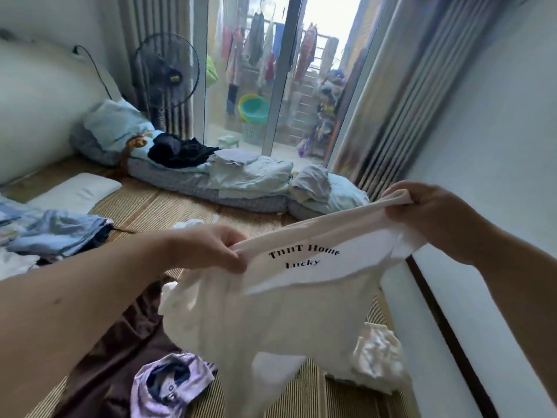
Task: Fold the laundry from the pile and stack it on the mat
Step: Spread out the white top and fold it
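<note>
A: Head view. White shirt (pixel 271 321) with black lettering is held in the air above the woven mat (pixel 156 206), its hem hanging down towards the loose pieces below.

B: Hands?

A: Left hand (pixel 208 248) pinches the top edge, thumb over curled fingers. Right hand (pixel 434 218) has its fingers wrapped round a bunched bit of the same edge, higher and further out. Both are closed on cloth, neither is spread.

B: Arm pose?

A: Both forearms are extended forward, the left one low and crossing the frame, the right one raised near the wall. The edge between them runs taut and slanted.

B: Step in hand, by your reading?

A: Opening the shirt out before folding. To do it well: level the two hands, shift each grip to a shoulder seam, and let the body hang flat without twist. Then lay it print-down on bare mat, not on the purple garment (pixel 171 384) or the brown cloth (pixel 120 342) underneath.

B: Stack?

A: Blue garments (pixel 57 233) at far left look folded, which is probably the stack.
</note>
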{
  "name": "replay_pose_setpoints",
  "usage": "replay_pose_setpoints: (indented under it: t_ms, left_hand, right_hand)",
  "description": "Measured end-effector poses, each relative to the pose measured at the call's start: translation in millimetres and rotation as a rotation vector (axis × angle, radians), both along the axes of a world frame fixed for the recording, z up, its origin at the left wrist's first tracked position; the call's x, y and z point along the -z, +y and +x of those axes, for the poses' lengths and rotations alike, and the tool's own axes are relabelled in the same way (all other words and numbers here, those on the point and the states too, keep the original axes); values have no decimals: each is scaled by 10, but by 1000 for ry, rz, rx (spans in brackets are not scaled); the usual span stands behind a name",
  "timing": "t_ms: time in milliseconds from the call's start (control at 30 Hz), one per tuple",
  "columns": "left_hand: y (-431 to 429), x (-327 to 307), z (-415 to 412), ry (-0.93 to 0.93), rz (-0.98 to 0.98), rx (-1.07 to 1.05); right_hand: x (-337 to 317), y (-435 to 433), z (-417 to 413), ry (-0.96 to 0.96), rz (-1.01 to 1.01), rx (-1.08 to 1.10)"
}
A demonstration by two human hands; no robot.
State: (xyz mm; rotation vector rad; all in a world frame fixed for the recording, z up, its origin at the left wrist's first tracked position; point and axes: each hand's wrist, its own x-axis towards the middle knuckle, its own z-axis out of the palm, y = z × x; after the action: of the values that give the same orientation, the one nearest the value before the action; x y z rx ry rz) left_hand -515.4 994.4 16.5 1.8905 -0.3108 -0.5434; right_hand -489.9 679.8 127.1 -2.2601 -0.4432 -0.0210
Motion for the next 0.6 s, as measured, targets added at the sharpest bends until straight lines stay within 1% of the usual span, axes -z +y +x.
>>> replay_pose_setpoints:
  t_ms: [67,133,233,267,300,400,433,467,533,600]
  left_hand:
    - [-76,-72,-35,22,-43,18]
    - [-146,-175,-85,17,-78,-36]
    - [-124,-310,-105,-44,-124,-156]
    - [-89,-361,-103,-63,-77,-177]
    - [-55,-395,-99,-119,23,-178]
    - [54,-413,-35,-424,510,-187]
    - [98,-415,-22,-516,627,-189]
    - [131,-425,-19,-585,697,-184]
    - [203,-463,-37,-710,778,-193]
    - [285,-492,-54,-784,801,-240]
  right_hand:
    - [11,-122,-57,6,51,29]
    - [24,-208,-97,19,86,34]
    - [23,-290,-143,13,15,-16]
    - [17,-307,-163,22,-15,-56]
    - [8,-318,-181,38,-55,-100]
    - [-19,-304,-243,139,-247,-203]
    - [-14,-280,-248,162,-284,-210]
    - [-2,-257,-241,153,-300,-189]
    - [4,-222,-230,61,-284,-102]
    - [-1,-208,-248,24,-149,-32]
